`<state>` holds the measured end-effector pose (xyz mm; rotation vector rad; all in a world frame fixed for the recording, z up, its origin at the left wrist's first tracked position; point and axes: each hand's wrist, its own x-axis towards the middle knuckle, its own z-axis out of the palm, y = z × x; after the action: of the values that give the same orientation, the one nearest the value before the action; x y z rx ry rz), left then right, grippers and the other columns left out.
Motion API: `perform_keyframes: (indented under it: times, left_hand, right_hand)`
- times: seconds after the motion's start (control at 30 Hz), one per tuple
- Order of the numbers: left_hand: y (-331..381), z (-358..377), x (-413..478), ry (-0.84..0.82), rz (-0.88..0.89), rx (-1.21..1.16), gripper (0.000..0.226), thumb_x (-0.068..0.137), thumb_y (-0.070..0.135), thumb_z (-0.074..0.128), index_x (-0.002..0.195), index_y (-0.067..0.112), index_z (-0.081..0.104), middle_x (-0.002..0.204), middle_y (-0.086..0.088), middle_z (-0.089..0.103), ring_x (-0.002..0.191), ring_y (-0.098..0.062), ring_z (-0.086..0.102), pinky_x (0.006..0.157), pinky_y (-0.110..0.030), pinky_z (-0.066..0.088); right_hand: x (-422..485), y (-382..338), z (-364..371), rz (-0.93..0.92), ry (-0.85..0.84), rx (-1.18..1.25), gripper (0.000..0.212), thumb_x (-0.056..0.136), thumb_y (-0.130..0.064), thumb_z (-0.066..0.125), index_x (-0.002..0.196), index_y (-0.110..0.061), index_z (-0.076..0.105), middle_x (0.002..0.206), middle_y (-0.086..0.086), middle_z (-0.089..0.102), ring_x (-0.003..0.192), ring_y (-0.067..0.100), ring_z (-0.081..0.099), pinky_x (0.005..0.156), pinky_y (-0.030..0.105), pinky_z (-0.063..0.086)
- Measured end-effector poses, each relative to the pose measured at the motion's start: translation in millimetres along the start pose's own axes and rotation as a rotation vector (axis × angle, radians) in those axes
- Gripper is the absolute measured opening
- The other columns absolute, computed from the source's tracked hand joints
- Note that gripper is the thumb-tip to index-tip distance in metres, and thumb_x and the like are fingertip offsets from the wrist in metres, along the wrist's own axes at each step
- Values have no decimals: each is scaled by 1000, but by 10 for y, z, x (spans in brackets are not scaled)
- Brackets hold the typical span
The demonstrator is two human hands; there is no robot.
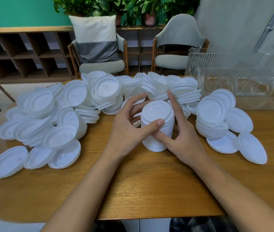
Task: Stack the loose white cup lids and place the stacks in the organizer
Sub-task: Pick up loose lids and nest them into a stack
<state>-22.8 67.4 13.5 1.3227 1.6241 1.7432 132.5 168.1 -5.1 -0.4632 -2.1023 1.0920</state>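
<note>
A tall stack of white cup lids (pixel 157 114) stands upright on the wooden table (pixel 149 181) at centre. My left hand (pixel 128 131) curls round the stack's left side with its thumb across the front. My right hand (pixel 181 136) holds the right side, thumb low on the front and index finger pointing up behind. A big heap of loose white lids (pixel 62 111) spreads over the left and back of the table. A shorter stack of lids (pixel 211 118) sits to the right. The clear plastic organizer (pixel 233 77) stands at the back right and looks empty.
Single lids (pixel 252 149) lie flat at the right near the short stack. Two grey chairs (pixel 102 64) and a wooden shelf unit stand behind the table. Bare table surface lies in front of my hands up to the near edge.
</note>
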Motion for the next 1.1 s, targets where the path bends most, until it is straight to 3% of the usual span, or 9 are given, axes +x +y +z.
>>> perform_keyframes:
  times: [0.13,0.3,0.5,0.73,0.87,0.93,1.0,1.1]
  left_hand:
    - [0,2,22,-18,26,68,65,77,43,87,136,28,64,128,12,71,127,-8,63,109,-42,52]
    - [-11,-3,44,-36,24,93,58,80,42,85,134,30,68,128,11,71,126,-10,63,108,-42,53]
    - [14,4,71,-31,50,130,54,79,37,86,130,29,70,124,14,71,121,-7,64,103,-38,55]
    - [-83,13,10,-116,-15,22,59,87,30,85,142,29,62,133,7,70,127,-14,64,108,-46,53]
    - [-108,-27,-31,-28,71,125,59,93,54,66,144,26,61,133,9,69,126,-8,63,104,-29,53]
    - [-153,-86,-41,107,180,264,46,97,47,61,133,19,68,122,9,73,117,-7,67,95,-25,53]
    - [-249,-144,-16,212,243,457,29,96,32,70,121,18,71,113,11,72,110,-3,66,91,-24,52]
    - [-383,-173,31,183,233,671,27,89,25,79,114,18,72,110,10,71,105,-6,65,90,-26,51]
  right_hand:
    - [2,5,0,4,1,13,100,86,-46,78,164,-47,15,142,-43,49,136,-9,48,111,23,45]
    - [5,26,2,-21,-5,-5,91,87,-51,77,162,-42,28,155,-16,49,143,6,48,115,45,47]
    - [-7,28,0,-14,0,5,80,87,-44,79,156,-32,40,145,-26,53,138,2,51,109,39,52]
    - [-18,27,-8,8,-8,-24,79,84,-53,78,152,-40,40,141,-28,53,135,1,53,108,40,52]
    - [-13,32,-19,15,12,-46,78,83,-52,79,150,-43,41,142,-33,49,136,-2,49,109,38,51]
    - [-17,37,-42,24,43,-58,77,81,-52,79,149,-42,43,142,-34,49,136,-4,47,110,37,50]
    - [-25,54,-74,38,72,-57,76,81,-53,80,148,-43,44,142,-31,50,136,-3,48,110,39,50]
    - [-29,65,-106,38,91,-62,73,83,-55,82,145,-48,44,141,-31,51,135,-3,49,110,40,50]
